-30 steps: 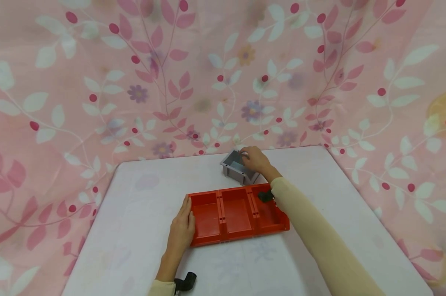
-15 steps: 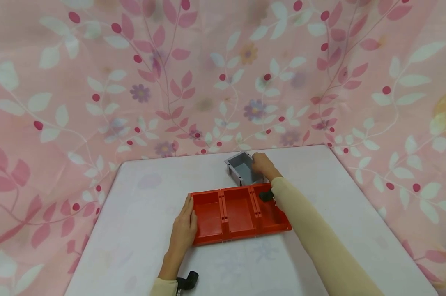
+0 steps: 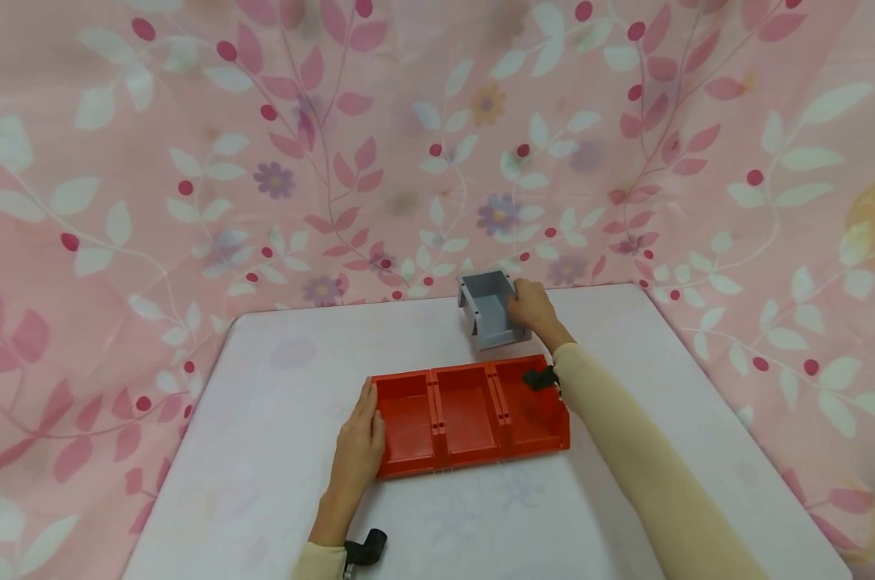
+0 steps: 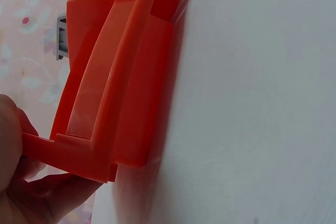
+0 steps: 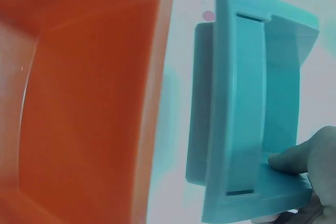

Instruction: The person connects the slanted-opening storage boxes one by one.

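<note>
Three red storage bins sit side by side in a row on the white table. My left hand grips the row's left end; in the left wrist view its fingers lie on both sides of the red wall. Beyond the row, my right hand holds a single grey storage bin by its right side wall. The right wrist view shows the thumb inside that grey bin, which looks teal there, tilted and apart from the nearest red bin. The other right fingers are mostly hidden behind the wall.
A white cloth-covered table spreads around the bins. Its far edge meets a pink curtain with leaf and flower prints, close behind the grey bin. Black camera mounts sit at both wrists.
The right hand has changed its hold from the grey bin's far part to its right side wall. It has moved the bin up, away and slightly right. The left hand keeps its place.
</note>
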A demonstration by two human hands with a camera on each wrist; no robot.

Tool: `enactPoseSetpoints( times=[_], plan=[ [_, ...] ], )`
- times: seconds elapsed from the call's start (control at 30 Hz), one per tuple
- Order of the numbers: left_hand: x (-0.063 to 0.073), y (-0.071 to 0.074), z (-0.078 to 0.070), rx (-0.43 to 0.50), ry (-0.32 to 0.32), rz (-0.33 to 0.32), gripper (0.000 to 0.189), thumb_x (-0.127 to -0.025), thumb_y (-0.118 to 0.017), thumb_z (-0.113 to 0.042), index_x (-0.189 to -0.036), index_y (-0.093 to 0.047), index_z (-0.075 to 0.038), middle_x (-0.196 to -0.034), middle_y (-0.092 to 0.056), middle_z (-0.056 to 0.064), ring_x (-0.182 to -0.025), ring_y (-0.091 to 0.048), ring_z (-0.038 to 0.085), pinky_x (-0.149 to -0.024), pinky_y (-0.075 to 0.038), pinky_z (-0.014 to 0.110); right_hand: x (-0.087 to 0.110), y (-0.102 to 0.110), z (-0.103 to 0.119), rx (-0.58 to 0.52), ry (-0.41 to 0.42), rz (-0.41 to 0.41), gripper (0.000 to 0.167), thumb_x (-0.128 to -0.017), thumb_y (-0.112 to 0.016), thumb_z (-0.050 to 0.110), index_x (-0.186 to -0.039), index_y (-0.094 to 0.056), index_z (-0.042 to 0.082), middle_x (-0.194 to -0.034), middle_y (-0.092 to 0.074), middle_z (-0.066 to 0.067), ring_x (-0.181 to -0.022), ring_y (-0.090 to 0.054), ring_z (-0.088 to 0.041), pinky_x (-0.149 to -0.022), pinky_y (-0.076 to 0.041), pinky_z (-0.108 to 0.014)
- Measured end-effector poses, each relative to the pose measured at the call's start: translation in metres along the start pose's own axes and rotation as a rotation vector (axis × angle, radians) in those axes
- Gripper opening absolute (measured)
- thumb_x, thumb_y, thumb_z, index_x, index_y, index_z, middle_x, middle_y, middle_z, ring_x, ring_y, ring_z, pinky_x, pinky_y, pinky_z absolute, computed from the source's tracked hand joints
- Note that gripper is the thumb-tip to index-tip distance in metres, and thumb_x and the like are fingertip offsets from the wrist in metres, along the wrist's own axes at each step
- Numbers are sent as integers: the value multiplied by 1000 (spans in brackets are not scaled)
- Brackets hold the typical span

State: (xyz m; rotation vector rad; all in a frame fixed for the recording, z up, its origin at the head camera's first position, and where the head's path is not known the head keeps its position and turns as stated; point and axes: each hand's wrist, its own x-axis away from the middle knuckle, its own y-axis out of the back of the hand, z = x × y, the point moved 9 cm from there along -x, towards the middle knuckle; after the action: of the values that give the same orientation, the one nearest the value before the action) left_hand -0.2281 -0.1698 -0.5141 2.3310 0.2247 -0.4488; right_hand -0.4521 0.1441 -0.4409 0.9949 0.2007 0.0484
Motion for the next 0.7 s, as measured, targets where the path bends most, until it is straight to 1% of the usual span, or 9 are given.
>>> enactPoseSetpoints(
  times=[0.07, 0.17, 0.37, 0.5, 0.7],
  plan=[
    [0, 1, 1, -11, 6, 2, 56, -102, -58, 2, -156, -41, 4, -163, -38, 17, -146, -40, 33, -109, -40, 51, 2, 7, 0, -5, 9, -19, 22, -99, -50, 4, -108, -60, -12, -102, -65, -31, -88, -63, -42, -80, -55, -56],
    [0, 3, 2, -26, 9, 6, 56, -102, -58, 1, -156, -41, 4, -163, -38, 17, -146, -39, 33, -108, -41, 51, 4, 17, -4, -27, 2, -48, 24, -99, -50, 5, -110, -60, -14, -104, -65, -32, -87, -63, -42, -80, -56, -56],
    [-1, 6, 4, -18, 9, 9, 54, -104, -55, 1, -156, -41, 5, -163, -36, 16, -146, -40, 34, -108, -41, 51, 11, 33, -10, -94, -26, -94, 29, -99, -50, 8, -115, -61, -13, -107, -66, -30, -83, -61, -41, -75, -57, -54],
    [-1, 6, 4, -12, 16, 20, 54, -104, -55, 1, -156, -40, 5, -164, -36, 16, -146, -39, 34, -109, -41, 52, 18, 41, -11, -122, -21, -108, 32, -99, -49, 8, -118, -62, -14, -110, -67, -30, -83, -62, -41, -75, -58, -55],
    [-1, 5, 7, -5, 25, 31, 55, -104, -56, 1, -156, -40, 5, -163, -36, 17, -147, -38, 32, -109, -40, 51, 29, 50, -10, -134, -15, -123, 31, -101, -50, 10, -119, -62, -12, -111, -67, -30, -86, -63, -41, -76, -58, -56]
  ],
)
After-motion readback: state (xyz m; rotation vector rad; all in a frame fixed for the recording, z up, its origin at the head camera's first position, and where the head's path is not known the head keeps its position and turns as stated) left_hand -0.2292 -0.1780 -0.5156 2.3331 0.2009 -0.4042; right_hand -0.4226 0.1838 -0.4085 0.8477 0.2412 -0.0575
